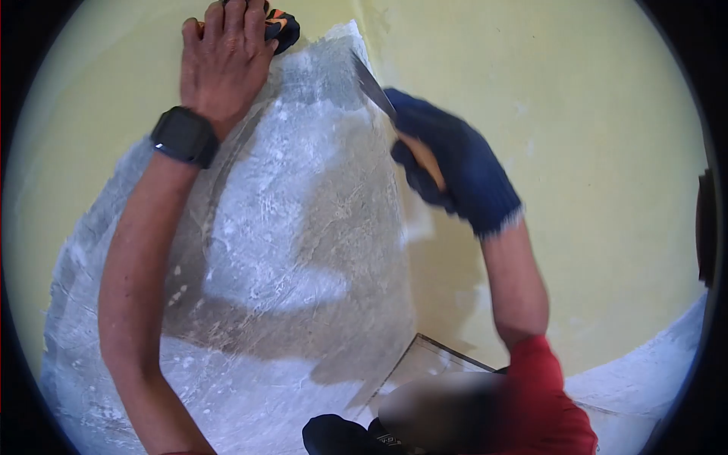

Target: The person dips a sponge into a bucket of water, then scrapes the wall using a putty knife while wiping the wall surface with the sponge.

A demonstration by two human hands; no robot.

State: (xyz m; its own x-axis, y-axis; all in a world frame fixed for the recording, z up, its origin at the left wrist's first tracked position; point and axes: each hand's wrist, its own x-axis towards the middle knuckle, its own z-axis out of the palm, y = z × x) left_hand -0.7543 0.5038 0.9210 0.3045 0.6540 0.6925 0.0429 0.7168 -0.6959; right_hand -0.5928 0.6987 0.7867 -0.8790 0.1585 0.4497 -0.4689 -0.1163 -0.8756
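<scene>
My right hand (459, 155), in a dark blue knit glove, is closed around the wooden handle (422, 161) of a scraper. The scraper's metal blade (371, 86) points up and left, its tip at the edge between bare grey surface (303, 220) and yellow paint. At the upper left, my bare left hand (227, 64) has its fingers curled over a black-and-orange object (282, 30). Most of that object is hidden under the hand, so its kind does not show. A black smartwatch (184, 136) is on my left wrist.
Yellow painted wall (591, 152) spreads to the right, past a corner line. At the bottom lie a panel edge (451, 352), a blurred patch and a black rounded thing (334, 436). A dark brown object (705, 227) stands at the far right edge.
</scene>
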